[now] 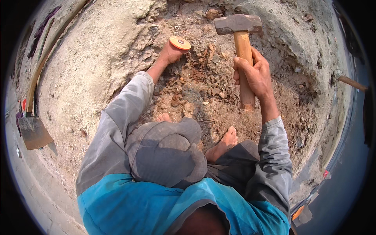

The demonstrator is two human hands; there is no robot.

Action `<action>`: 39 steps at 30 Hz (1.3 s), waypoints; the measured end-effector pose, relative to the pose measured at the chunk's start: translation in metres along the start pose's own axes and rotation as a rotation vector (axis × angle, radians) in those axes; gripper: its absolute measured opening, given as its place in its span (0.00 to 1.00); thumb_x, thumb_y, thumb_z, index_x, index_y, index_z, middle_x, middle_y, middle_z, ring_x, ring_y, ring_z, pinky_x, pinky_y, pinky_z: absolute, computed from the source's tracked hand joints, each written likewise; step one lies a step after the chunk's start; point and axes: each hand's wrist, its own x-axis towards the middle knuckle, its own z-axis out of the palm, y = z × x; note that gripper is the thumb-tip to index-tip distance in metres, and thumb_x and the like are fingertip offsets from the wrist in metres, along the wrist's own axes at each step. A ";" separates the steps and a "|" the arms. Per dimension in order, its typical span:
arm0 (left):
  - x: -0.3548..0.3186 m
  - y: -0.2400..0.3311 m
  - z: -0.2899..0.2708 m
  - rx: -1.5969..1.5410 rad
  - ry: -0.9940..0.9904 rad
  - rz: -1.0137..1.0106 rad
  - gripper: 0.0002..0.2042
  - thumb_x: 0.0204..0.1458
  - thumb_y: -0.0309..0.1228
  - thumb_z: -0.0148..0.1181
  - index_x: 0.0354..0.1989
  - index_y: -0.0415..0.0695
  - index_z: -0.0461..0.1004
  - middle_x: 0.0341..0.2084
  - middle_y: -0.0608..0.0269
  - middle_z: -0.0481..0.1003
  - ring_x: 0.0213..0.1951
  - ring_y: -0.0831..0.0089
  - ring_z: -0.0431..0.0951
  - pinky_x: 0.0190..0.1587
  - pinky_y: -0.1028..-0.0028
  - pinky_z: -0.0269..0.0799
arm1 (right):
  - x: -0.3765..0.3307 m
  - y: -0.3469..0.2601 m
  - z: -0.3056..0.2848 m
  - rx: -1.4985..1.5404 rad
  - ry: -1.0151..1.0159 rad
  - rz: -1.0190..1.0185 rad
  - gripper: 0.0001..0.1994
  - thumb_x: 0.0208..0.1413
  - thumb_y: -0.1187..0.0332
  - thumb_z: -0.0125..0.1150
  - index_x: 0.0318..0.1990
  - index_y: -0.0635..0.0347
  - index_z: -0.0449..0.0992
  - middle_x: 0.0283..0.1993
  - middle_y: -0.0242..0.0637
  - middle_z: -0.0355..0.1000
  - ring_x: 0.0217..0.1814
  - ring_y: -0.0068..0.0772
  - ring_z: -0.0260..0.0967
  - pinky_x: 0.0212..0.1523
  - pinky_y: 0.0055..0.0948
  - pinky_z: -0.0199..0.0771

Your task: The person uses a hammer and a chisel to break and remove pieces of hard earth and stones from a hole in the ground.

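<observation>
My right hand is closed around the wooden handle of a sledgehammer, whose dark steel head is raised over the broken ground. On the left, my left hand grips a chisel with a round yellow-orange hand guard. The chisel's metal struck end shows at the middle of the guard, while its shaft and tip are hidden beneath the hand. Below and between both hands lies loose reddish-brown rubble. Hammer head and chisel are apart.
A hoe with a long curved handle rests at the far left on pale rock. Rocky banks rise on both sides. My bare feet stand on the rubble, close below the hands. Another wooden handle juts in at the right.
</observation>
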 end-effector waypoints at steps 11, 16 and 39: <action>0.078 0.023 -0.044 0.123 0.383 0.350 0.19 0.47 0.29 0.67 0.49 0.43 0.75 0.45 0.57 0.78 0.50 0.64 0.77 0.53 0.66 0.73 | 0.006 -0.046 0.014 0.098 0.082 -0.420 0.15 0.59 0.70 0.57 0.51 0.68 0.69 0.30 0.39 0.73 0.23 0.27 0.71 0.24 0.28 0.75; 0.077 0.022 -0.036 -0.123 0.321 0.480 0.22 0.45 0.26 0.69 0.52 0.43 0.73 0.47 0.58 0.78 0.50 0.65 0.77 0.51 0.65 0.75 | 0.020 -0.073 0.010 0.166 0.187 -0.583 0.10 0.60 0.67 0.58 0.41 0.67 0.71 0.25 0.38 0.73 0.21 0.26 0.72 0.23 0.26 0.74; 0.063 0.025 -0.019 -0.044 0.330 0.373 0.22 0.47 0.30 0.70 0.51 0.42 0.71 0.44 0.56 0.78 0.49 0.62 0.78 0.51 0.64 0.74 | 0.091 -0.134 0.062 0.022 0.283 -0.934 0.11 0.63 0.63 0.57 0.42 0.62 0.68 0.24 0.32 0.69 0.20 0.22 0.69 0.22 0.25 0.75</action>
